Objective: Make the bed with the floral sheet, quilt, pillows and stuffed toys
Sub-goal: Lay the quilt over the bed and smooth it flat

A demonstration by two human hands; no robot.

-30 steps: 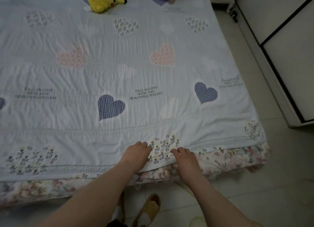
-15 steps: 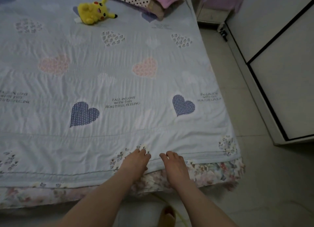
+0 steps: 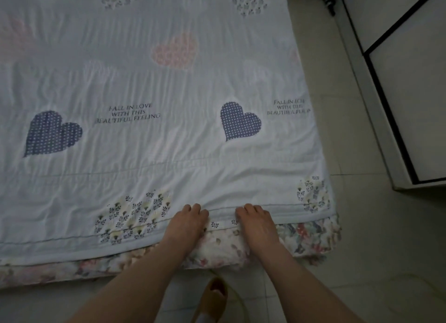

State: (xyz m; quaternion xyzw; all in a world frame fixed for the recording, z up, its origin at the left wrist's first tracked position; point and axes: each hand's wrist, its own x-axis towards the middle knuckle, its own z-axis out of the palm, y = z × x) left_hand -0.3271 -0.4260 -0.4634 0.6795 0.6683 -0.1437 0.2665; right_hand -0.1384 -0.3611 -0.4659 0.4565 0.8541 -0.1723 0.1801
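Observation:
A pale blue quilt (image 3: 149, 86) printed with hearts and lettering lies spread flat over the bed. Under its near hem shows the floral sheet (image 3: 301, 235), covering the mattress edge. My left hand (image 3: 188, 223) and my right hand (image 3: 257, 223) sit side by side on that near hem, right of the bed's middle. Each has its fingers curled over the quilt's edge and grips it. The thumbs are hidden beneath. No pillows or stuffed toys are in view.
A white cabinet (image 3: 410, 86) with black trim stands to the right of the bed, with a strip of tiled floor (image 3: 342, 129) between them. A tan slipper (image 3: 214, 296) is on the floor by the bed's near edge.
Both hands have slid to the right along the quilt's hem, toward the bed's corner. The view has tipped down, so the yellow toy and pillows have left the frame.

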